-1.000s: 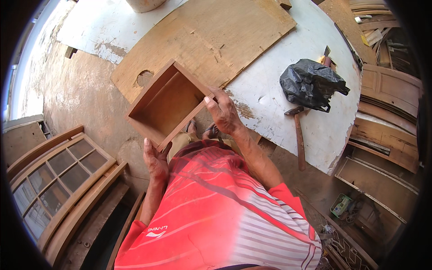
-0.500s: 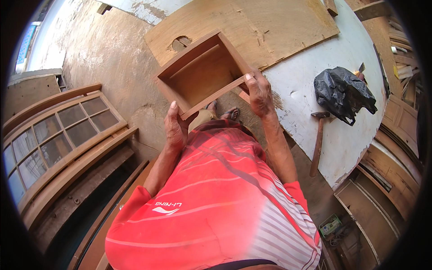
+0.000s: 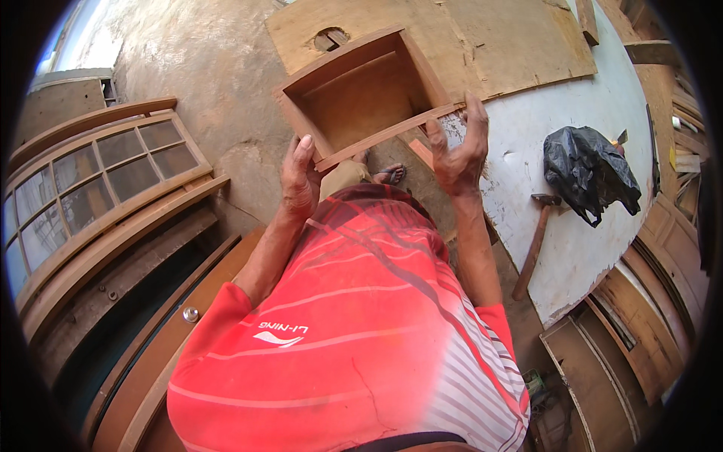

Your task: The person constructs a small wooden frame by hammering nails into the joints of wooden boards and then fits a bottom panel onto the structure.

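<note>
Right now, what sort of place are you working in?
Likely a carpentry workshop: both hands hold an open wooden box at a white worktable with a hammer on it, and a glazed window frame leans nearby.

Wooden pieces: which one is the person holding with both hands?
The open, square brown wooden box frame, gripped by the left hand and right hand; the flat plywood sheet lies untouched.

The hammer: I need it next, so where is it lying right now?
In the head view the hammer lies on the white table to the person's right, just below the black plastic bag, its handle reaching toward the table's near edge.
</note>
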### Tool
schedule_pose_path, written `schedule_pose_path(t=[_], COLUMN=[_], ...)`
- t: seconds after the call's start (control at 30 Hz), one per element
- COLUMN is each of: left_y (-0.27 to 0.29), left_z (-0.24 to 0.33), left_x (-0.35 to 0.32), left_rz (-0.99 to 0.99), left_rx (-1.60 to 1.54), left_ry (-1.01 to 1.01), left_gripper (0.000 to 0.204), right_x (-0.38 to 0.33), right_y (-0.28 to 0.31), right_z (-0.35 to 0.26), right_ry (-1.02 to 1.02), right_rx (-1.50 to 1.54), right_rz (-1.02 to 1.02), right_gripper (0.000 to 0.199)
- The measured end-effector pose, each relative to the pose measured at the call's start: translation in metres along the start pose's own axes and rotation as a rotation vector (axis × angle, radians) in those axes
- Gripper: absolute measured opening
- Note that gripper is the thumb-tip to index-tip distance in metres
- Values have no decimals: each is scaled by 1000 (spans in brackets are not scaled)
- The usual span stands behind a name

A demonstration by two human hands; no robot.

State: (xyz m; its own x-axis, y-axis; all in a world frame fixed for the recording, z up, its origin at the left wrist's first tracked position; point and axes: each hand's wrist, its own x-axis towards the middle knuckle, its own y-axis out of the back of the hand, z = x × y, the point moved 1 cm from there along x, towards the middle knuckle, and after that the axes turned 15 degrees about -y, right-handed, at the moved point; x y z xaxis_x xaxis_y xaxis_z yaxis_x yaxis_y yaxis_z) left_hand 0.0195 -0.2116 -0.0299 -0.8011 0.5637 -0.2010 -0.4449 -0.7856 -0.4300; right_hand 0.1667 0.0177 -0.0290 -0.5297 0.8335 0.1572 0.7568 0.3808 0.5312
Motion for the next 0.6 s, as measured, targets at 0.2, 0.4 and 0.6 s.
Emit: schedule_pose_path(t=[0.2,0.4,0.6], left_y=[-3,10,65], left_z=[21,15,3], left_x=[5,11,26], left_rz=[-27,-36,-211], left_rx=[68,66,341], left_ry=[34,46,-144], left_gripper=[63,65,70], right_x=[-31,15,23], right_y=[13,1,15], right_z=[-41,-63,-53], right_ry=[429,429,267], right_rx=[-305,-628,-317], right_rz=[56,-181,-208], right_gripper=[86,36,32])
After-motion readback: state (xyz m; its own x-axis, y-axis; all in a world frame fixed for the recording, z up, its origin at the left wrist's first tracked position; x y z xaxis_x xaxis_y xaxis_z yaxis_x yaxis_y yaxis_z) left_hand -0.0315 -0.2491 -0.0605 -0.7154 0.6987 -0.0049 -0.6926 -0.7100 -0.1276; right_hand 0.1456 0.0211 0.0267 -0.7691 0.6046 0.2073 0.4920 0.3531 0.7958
